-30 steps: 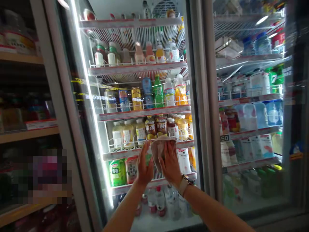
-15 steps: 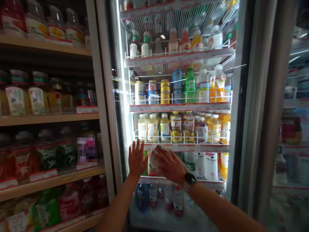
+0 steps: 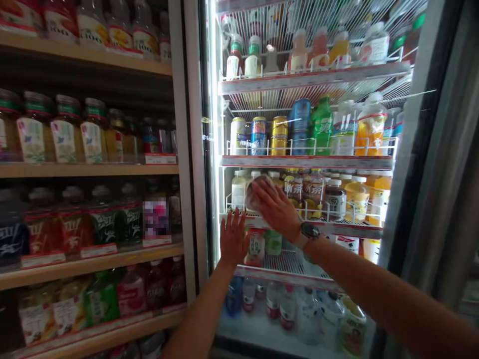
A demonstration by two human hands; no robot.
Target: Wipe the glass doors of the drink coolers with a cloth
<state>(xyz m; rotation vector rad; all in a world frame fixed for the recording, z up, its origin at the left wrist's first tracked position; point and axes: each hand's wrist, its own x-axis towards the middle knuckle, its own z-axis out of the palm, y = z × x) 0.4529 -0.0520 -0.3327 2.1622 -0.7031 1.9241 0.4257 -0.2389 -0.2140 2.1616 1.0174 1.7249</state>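
Pressed to the glass door (image 3: 299, 311) of a lit drinks fridge, my right hand (image 3: 275, 207) lies over a crumpled greyish cloth (image 3: 258, 188). A dark round watch (image 3: 310, 230) is on that wrist. Lower and to the left, my left hand (image 3: 232, 237) rests with spread fingers against the same glass and holds nothing. Behind the door, pale bottles (image 3: 238, 192) and iced tea bottles (image 3: 313, 192) stand on a wire shelf, partly covered by my right hand. A red-labelled drink (image 3: 255, 249) shows just right of my left hand.
Left of the fridge, wooden shelves (image 3: 90, 170) carry several rows of bottled drinks (image 3: 67, 132). A metal frame (image 3: 189, 149) divides them from the fridge. Cans (image 3: 279, 137) and bottles fill the upper fridge shelves. At right is the dark door edge (image 3: 411, 164).
My right hand has moved up the glass with the cloth, from below the iced tea shelf to in front of it. My left hand stays on the glass. The view has shifted left.
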